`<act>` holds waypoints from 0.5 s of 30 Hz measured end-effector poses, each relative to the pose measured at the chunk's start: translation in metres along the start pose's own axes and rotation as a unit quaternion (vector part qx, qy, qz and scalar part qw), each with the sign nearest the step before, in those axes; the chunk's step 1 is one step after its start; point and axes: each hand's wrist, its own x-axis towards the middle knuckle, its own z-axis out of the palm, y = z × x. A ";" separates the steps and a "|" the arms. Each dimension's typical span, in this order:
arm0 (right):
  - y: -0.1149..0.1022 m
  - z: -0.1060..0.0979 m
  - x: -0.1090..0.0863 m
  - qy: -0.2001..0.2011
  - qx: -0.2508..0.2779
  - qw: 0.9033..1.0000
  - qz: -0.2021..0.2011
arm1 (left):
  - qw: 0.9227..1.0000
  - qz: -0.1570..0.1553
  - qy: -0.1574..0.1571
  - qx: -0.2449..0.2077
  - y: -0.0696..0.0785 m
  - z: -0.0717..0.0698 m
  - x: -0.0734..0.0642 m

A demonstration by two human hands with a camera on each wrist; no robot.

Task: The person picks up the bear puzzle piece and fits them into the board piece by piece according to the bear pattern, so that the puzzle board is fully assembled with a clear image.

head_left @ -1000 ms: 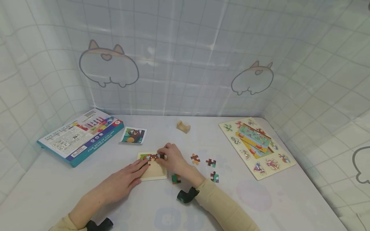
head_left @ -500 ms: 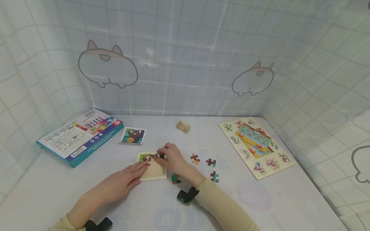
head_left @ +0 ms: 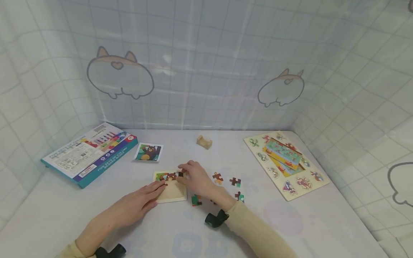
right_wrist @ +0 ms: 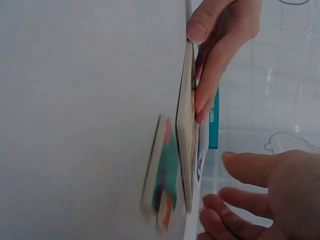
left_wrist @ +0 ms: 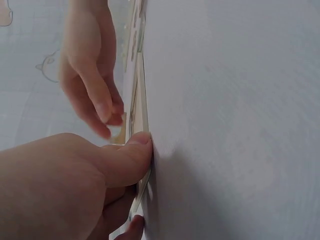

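A small square wooden puzzle tray (head_left: 172, 195) lies on the table, with bear-picture pieces (head_left: 169, 176) along its far edge. My left hand (head_left: 137, 202) rests on the tray's left side; its fingers reach straight over the pieces, and in the left wrist view the thumb touches the near edge. Above the tray's far right corner hovers my right hand (head_left: 198, 181), thumb and fingers apart. Nothing shows between them in the right wrist view. One loose puzzle piece (right_wrist: 166, 172) lies beside the tray, and more loose pieces, such as a brown-orange one (head_left: 217, 177), lie to the right.
A picture card of the bear (head_left: 149, 152) and a flat teal box (head_left: 90, 154) lie at the left. Toward the back sits a small wooden block (head_left: 204, 142). On the right is a wooden animal board (head_left: 287, 190) bearing colourful cards (head_left: 284, 154).
My right hand has lifted slightly off the piece at the tray's far right corner, its thumb and fingers parting, and the forearm has shifted right. My left hand stays put.
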 end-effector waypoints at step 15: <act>0.050 -0.047 -0.050 0.046 0.088 0.995 0.002 | 1.000 0.001 0.008 0.007 0.000 0.001 -0.002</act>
